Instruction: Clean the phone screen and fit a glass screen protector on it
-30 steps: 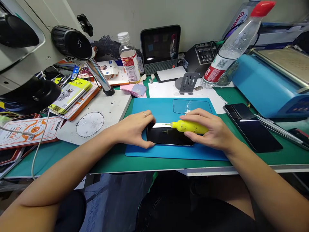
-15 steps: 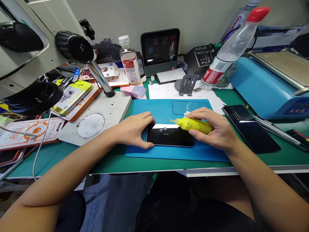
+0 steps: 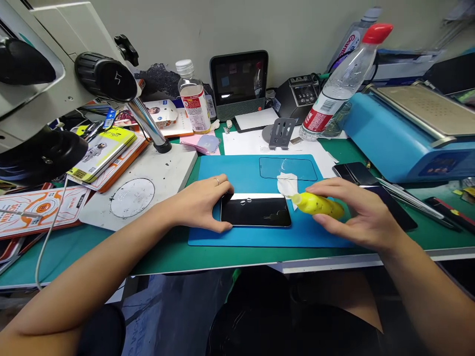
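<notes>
A black phone lies screen up on a blue mat. My left hand grips the phone's left end, thumb at the near edge and fingers at the far edge. My right hand holds a small yellow squeeze bottle just right of the phone, its nozzle pointing left over a white wipe. Small drops of liquid sit on the phone's screen. A clear screen protector lies on the mat behind the phone.
A microscope with its white base stands at left beside stacked packages. Two plastic bottles, a small screen, a blue machine and another black phone surround the mat on the green table.
My right hand drew the yellow bottle rightward off the phone's screen to its right end. The drops stay on the screen. My left hand kept its hold; the view shifted slightly.
</notes>
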Demonstrator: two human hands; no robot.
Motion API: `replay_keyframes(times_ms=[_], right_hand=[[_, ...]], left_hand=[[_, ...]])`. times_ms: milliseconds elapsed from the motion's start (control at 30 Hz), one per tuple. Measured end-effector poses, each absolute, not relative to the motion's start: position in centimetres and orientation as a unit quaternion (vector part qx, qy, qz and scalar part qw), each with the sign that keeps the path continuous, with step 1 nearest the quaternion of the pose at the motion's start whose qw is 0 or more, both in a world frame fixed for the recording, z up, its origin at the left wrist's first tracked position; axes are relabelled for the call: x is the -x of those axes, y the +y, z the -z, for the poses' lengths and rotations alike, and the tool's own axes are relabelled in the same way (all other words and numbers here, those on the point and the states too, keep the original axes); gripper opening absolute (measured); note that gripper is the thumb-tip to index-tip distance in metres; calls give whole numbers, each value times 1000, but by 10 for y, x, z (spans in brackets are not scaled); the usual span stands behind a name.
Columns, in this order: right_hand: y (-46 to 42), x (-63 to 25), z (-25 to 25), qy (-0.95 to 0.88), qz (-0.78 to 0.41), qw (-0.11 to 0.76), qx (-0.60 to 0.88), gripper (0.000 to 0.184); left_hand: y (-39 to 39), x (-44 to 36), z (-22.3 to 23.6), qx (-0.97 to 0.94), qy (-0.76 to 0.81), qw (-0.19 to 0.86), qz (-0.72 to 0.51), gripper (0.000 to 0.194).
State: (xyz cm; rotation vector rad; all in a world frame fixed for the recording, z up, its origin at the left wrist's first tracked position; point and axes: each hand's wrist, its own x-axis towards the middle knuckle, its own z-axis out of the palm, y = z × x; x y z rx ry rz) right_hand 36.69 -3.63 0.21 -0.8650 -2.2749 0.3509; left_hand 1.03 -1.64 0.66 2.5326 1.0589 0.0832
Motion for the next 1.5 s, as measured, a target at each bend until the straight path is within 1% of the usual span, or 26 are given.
replay_keyframes(times_ms=[167,333,900,1133,1500], right_hand=[[-39,-366,2,-890,-131,304,312,46],[-39,-362,3,-883,-138,307,327,43],[-39,-364,5,-891,-127,292,325,50],[-39,-364,5,-889,-127,286,335,47],[-39,-365,6,-898,-107,281,321,53]], left_hand=[[-16,-11,-5,-904,377,198,-30,56],[-16,-10,-5,-903,377,202,-31,56],[-16,-10,-5,-904,376,199,-29,56],[-17,-9,-6,-904,377,198,-30,56],[-17,-10,-6,-904,377,198,-27,57]])
